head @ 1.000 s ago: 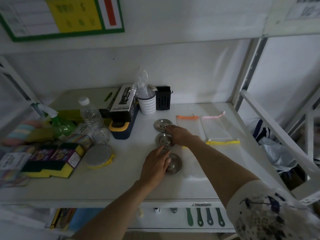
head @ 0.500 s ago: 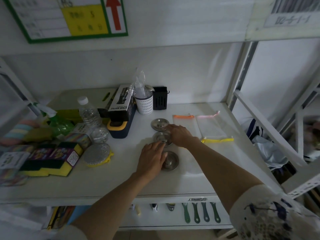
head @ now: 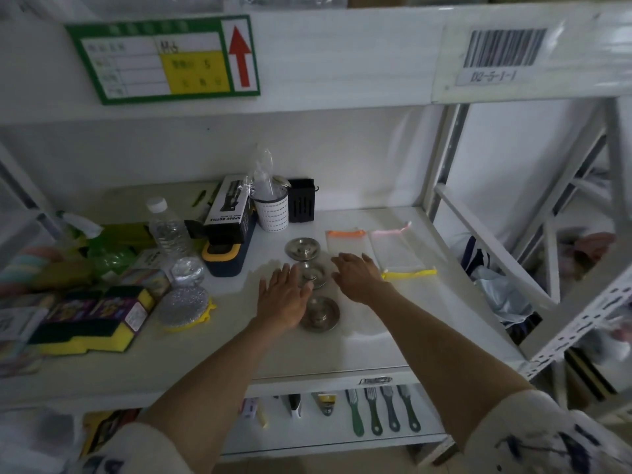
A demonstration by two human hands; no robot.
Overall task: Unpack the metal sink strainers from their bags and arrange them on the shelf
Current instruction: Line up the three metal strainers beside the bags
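Observation:
Three round metal sink strainers lie in a front-to-back row on the white shelf [head: 393, 343]: the far strainer [head: 303, 248], the middle strainer [head: 316, 273] and the near strainer [head: 320, 313]. My left hand [head: 283, 297] hovers flat with fingers spread just left of the middle and near strainers. My right hand [head: 355, 277] is open on the right side of the middle strainer. Neither hand holds anything. Three flat empty bags lie to the right: an orange-topped bag [head: 345, 241], a pink-topped bag [head: 393, 244] and a yellow-edged one [head: 408, 273].
At the left stand a water bottle [head: 167, 227], a spray bottle box [head: 232, 212], a white cup [head: 272, 210], a black caddy [head: 301, 200], sponges [head: 89, 319] and a scouring pad [head: 184, 306]. Green-handled brushes [head: 383, 408] lie on the shelf below.
Both hands have let go of the strainers and opened; my left hand drew back to the left of the row, my right hand lifted off the middle strainer.

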